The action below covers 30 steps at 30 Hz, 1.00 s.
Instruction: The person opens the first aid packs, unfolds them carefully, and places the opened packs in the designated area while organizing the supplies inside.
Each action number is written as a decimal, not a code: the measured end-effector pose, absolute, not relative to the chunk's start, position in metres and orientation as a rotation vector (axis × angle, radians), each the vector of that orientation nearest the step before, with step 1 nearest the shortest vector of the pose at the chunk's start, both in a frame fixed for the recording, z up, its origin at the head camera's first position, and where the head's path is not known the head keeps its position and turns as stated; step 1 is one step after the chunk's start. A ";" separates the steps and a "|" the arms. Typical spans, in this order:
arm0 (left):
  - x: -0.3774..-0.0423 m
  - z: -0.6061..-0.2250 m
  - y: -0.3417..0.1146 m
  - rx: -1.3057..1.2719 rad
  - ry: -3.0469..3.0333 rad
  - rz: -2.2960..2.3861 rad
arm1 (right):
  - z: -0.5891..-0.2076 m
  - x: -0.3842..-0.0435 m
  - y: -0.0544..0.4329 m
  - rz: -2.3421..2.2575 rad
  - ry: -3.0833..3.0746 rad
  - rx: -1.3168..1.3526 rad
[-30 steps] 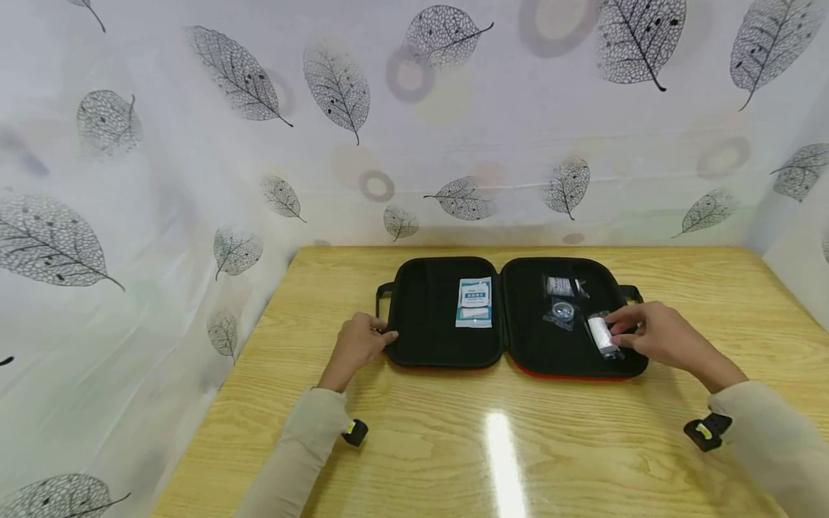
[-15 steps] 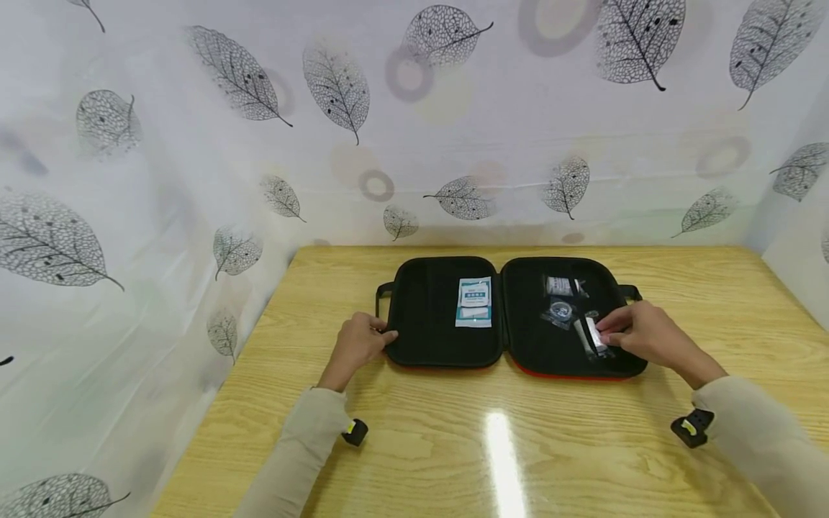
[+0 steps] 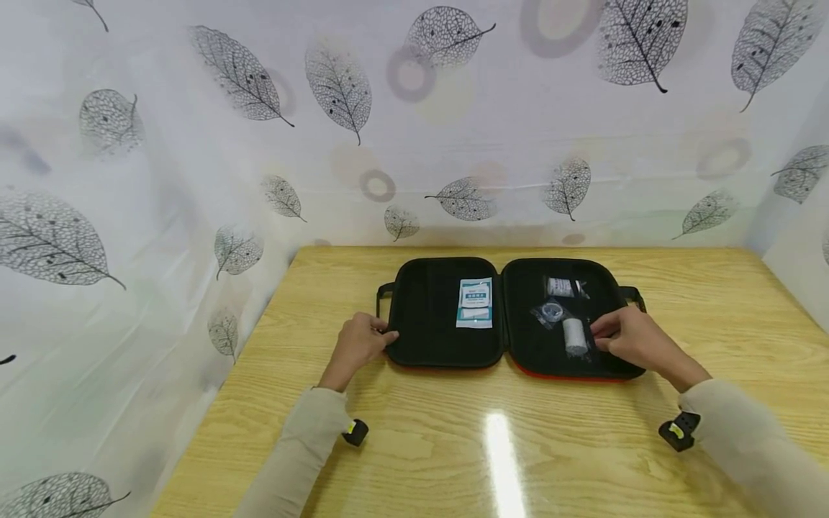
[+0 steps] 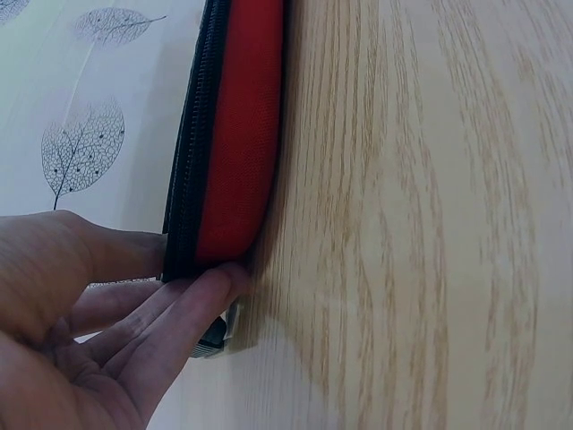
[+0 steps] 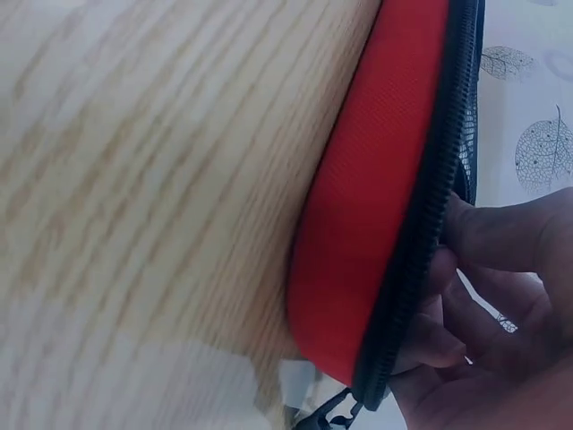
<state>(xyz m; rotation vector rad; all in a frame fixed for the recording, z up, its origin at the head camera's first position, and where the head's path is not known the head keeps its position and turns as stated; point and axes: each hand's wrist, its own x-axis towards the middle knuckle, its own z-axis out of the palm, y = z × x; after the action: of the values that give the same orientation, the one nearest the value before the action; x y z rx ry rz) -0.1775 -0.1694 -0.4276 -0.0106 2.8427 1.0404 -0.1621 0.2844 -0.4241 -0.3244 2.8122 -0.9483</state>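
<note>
An unzipped case lies spread flat, its black-lined left half (image 3: 421,316) and right half (image 3: 534,345) joined at the middle; the outside is red. At the left half's near outer corner my left hand (image 3: 360,342) pinches the edge, thumb on the rim and fingers underneath, as the left wrist view shows. My right hand (image 3: 631,339) reaches over the right half's outer rim. Its fingertips are just right of a white bandage roll (image 3: 574,337) in clear wrap, with a small gap. In the right wrist view the rim (image 5: 407,260) hides the fingertips.
Beside the bandage lies a round tape roll (image 3: 552,311) in clear wrap, with another wrapped white roll (image 3: 560,287) behind it. A blue-and-white packet (image 3: 475,303) lies in the left half. Carry handles (image 3: 383,289) stick out at both ends. A leaf-print curtain backs the wooden table (image 3: 440,432).
The bandage roll has shifted left from my right fingers and now lies apart from them. The tape roll has slid a little left. My right hand moved slightly left; the left hand stayed put.
</note>
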 end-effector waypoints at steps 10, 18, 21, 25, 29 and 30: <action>-0.178 -0.427 -0.169 -0.003 2.841 1.037 | -0.407 -0.163 0.293 -0.940 2.799 -0.302; -0.176 -0.423 -0.172 0.076 2.880 0.948 | -0.390 -0.168 0.315 -0.910 2.820 -0.199; -0.176 -0.418 -0.173 0.098 2.927 0.909 | -0.390 -0.169 0.324 -0.898 2.833 -0.174; -0.178 -0.406 -0.171 0.113 2.995 0.883 | -0.393 -0.168 0.333 -0.895 2.830 -0.123; -0.184 -0.396 -0.163 0.151 3.018 0.886 | -0.401 -0.168 0.340 -0.933 2.792 -0.064; -0.186 -0.393 -0.160 0.164 3.014 0.893 | -0.403 -0.167 0.341 -0.951 2.775 -0.050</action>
<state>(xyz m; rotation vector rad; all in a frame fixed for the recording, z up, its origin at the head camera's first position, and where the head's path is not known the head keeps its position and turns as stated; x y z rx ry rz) -0.1860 -0.1605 -0.3931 0.1643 3.0140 0.8930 -0.1673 0.3406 -0.4028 -0.0505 2.7752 -0.9507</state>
